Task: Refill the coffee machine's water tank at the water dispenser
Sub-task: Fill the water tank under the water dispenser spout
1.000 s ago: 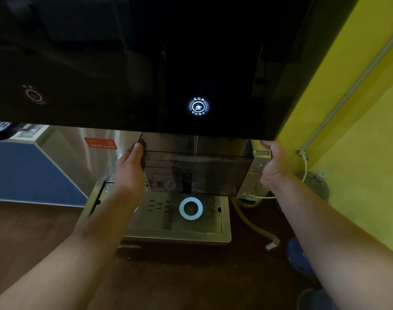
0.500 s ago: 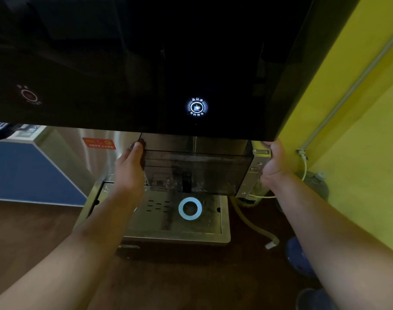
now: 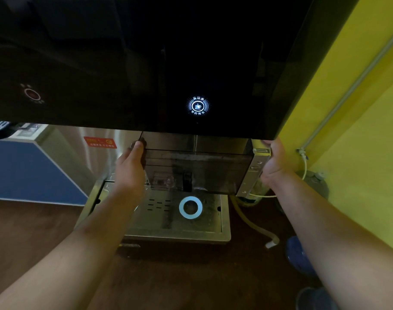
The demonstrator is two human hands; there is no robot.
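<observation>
A smoky transparent water tank (image 3: pixel 204 171) hangs under the black glass front of the water dispenser (image 3: pixel 146 63), above the steel drip tray (image 3: pixel 213 229). My left hand (image 3: pixel 129 173) grips the tank's left end, thumb on its front upper corner. My right hand (image 3: pixel 272 162) grips the tank's right end, its fingers hidden behind the tank and the dispenser's edge. A lit white cup button (image 3: pixel 198 106) glows on the panel just above the tank. A thin stream seems to run into the tank below that button.
A dim red button (image 3: pixel 32 93) sits at the panel's left. A light ring (image 3: pixel 190 207) shines on the drip tray. A yellow wall (image 3: pixel 359 130) with a pipe stands at the right; a hose (image 3: pixel 256 227) lies on the brown floor. A blue cabinet (image 3: pixel 23 171) stands left.
Almost nothing has moved. Both hands keep holding the tank in the same place under the dispenser; the view has shifted very slightly.
</observation>
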